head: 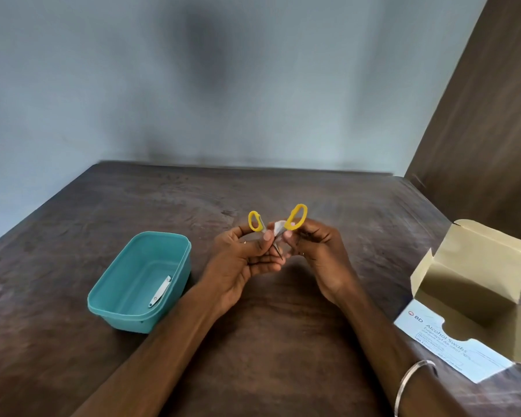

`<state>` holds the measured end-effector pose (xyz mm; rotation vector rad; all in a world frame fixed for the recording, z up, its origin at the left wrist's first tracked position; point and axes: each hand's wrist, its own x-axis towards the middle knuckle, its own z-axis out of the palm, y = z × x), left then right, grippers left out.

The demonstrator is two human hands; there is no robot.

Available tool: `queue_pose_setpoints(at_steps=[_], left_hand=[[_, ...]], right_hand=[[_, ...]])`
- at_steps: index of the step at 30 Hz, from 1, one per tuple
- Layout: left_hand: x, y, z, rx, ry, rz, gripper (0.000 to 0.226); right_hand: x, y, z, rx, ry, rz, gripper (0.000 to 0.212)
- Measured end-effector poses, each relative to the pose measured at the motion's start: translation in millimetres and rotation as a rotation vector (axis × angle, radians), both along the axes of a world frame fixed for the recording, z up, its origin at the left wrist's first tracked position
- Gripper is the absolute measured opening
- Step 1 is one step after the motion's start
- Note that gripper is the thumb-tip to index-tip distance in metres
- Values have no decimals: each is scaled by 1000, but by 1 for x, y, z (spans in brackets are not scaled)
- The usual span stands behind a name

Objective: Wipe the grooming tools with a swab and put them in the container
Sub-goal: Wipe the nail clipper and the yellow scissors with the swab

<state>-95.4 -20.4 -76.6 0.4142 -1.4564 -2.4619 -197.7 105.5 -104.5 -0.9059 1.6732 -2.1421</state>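
Both hands meet above the desk (283, 341). Left hand (238, 266) fingers grip yellow scissors (278, 227), blades pointing down. Right hand (319, 251) pinches a white swab (278, 226) on them. Left and lower sits the teal container (124, 284), holding a nail clipper (160, 291).

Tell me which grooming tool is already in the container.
The silver nail clipper, lying flat on the floor of the teal container. The yellow-handled scissors are held above the table in both hands, open, with a white swab between them.
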Motion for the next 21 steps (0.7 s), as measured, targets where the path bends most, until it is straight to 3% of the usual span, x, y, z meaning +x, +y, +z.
queue_pose_setpoints(at_steps=[3,7,11,21], left_hand=[[2,1,1,-42,-4,-44,39],[4,5,1,-66,-30,-117,40],[4,5,3,-55,-26,-106,41],[3,0,1,-29,1,-80,40]], right_hand=[[0,-1,1,-1,18,-171,24],[-2,3,4,-34,211,-321,15],[-3,2,-2,39,406,-269,14],[0,2,-2,147,474,-184,22]])
